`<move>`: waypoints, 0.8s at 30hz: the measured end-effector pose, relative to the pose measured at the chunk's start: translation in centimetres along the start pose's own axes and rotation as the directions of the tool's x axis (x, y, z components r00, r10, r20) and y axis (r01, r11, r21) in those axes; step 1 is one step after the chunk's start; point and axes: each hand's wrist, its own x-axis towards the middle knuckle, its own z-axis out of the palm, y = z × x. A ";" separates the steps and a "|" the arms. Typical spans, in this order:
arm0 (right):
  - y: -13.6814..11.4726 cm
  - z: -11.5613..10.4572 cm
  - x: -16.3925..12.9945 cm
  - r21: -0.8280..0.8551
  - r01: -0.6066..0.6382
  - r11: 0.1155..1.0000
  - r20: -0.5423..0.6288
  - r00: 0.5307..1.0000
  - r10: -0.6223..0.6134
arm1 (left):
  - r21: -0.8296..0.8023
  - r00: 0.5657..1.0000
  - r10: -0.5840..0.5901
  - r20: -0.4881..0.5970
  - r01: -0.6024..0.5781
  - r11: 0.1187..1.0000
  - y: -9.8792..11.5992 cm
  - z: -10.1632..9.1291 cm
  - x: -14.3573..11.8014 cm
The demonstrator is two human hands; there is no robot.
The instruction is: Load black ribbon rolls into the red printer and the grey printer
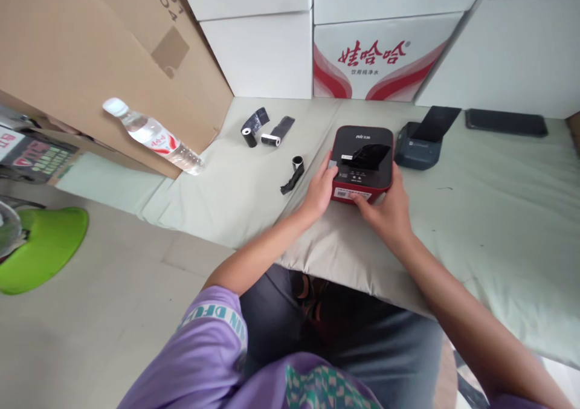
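A squarish box with a glossy black top and red sides stands on the cloth-covered surface in front of me. My left hand grips its left side, the thumb over the front left edge. From the right, my right hand holds the same box, its thumb across the white barcode label on the front. Left of the box lies a small black roll with a crumpled loose end. Two more rolls with dark strips, one beside the other, lie farther back. The box's underside is hidden.
A small dark printer-like device with a black sheet standing up sits right of the box. Behind it lies a black phone. A water bottle leans toward a cardboard carton. White cartons line the back. A green stool stands at left.
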 end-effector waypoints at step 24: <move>2.0 0.3 -0.4 0.132 -0.018 0.991 -0.037 0.999 0.023 | -0.145 0.977 0.042 0.208 -0.012 0.989 -1.9 -3.0 5.0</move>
